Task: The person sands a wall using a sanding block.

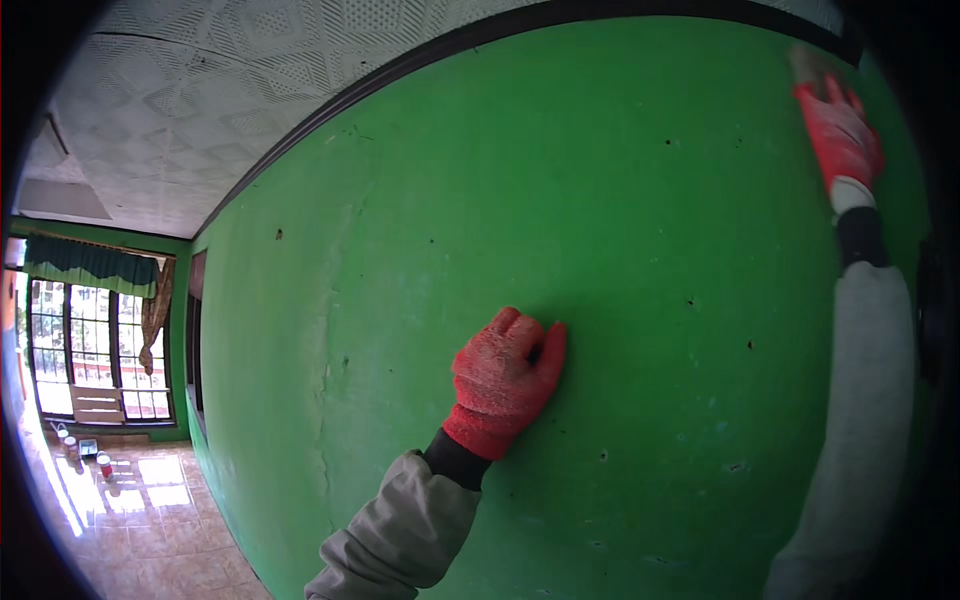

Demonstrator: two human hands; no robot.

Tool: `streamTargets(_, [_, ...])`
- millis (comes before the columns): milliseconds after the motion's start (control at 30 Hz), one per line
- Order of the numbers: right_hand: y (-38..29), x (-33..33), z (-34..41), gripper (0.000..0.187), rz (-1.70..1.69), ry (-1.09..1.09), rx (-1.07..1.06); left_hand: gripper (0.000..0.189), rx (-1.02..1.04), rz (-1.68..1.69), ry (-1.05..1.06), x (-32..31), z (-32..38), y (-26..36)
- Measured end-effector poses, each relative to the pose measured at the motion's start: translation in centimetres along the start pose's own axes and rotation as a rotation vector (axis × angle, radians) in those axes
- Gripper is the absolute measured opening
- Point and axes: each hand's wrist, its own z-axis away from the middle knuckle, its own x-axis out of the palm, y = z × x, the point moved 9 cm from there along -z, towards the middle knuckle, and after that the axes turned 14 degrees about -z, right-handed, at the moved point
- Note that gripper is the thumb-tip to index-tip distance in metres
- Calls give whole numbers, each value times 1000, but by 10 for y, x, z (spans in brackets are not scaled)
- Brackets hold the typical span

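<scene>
A green painted wall (525, 247) fills most of the view, marked with small holes, pale scuffs and a long vertical crack (324, 390). My left hand (510, 375), in a dusty red work glove, rests against the middle of the wall with its fingers curled and the thumb apart; I see nothing in it. High at the right, near the corner, my right hand (844, 131) wears a similar glove. It presses a blurred greyish pad or sheet (808, 66) to the wall just below the dark trim; the exact kind of thing is unclear.
Dark trim (420, 64) runs between the wall and a patterned white ceiling (225, 67). At the far left is a barred window (94, 345) with a curtain (90, 266). Several containers, including a red-and-white one (104, 466), and a tray (88, 448) stand on the tiled floor (165, 555).
</scene>
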Motion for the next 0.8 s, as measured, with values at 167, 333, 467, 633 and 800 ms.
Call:
streamTargets(167, [-172, -9, 160, 51, -641, -156, -853, 28, 6, 18, 11, -2, -1, 3])
streamTargets(333, [-138, -6, 124, 55, -538, 22, -828, 28, -2, 42, -29, -3, -3, 5])
streamTargets(467, [7, -19, -3, 68, -173, 183, -108, 28, -21, 38, -51, -1, -2, 1])
streamTargets(633, [-66, 3, 48, 61, -281, 27, -287, 28, -21, 58, -61, 2, -1, -3])
streamTargets(800, [-183, 16, 153, 51, -492, -27, -819, 28, 6, 29, -61, 0, -3, 4])
